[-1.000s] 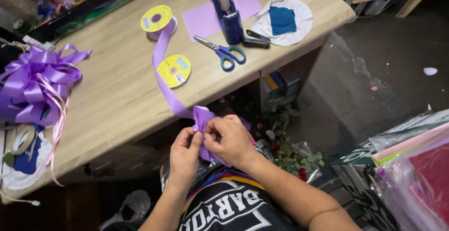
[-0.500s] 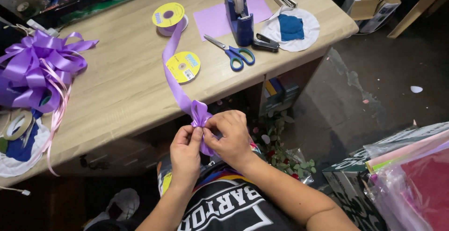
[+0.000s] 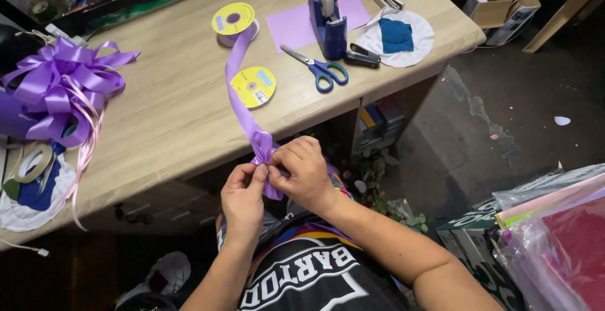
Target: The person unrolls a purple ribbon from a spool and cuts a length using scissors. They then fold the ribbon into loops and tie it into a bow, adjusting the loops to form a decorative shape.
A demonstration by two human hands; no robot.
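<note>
A wide bare stretch of the surface [image 3: 170, 109] is lying open between the bow [image 3: 57, 87] at its left end and the ribbon [image 3: 242, 106] running taut from the spool [image 3: 234, 22] off the near edge. Right of that strip, a second spool [image 3: 253, 87], scissors [image 3: 317, 67], tape dispenser [image 3: 326, 16] and stapler [image 3: 363, 56] are crowding the way.

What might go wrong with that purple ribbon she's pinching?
The folded loops of the purple ribbon are held only by the fingers of the left hand and right hand, so they may spring open. A tug might also drag the ribbon spool along the table.
</note>
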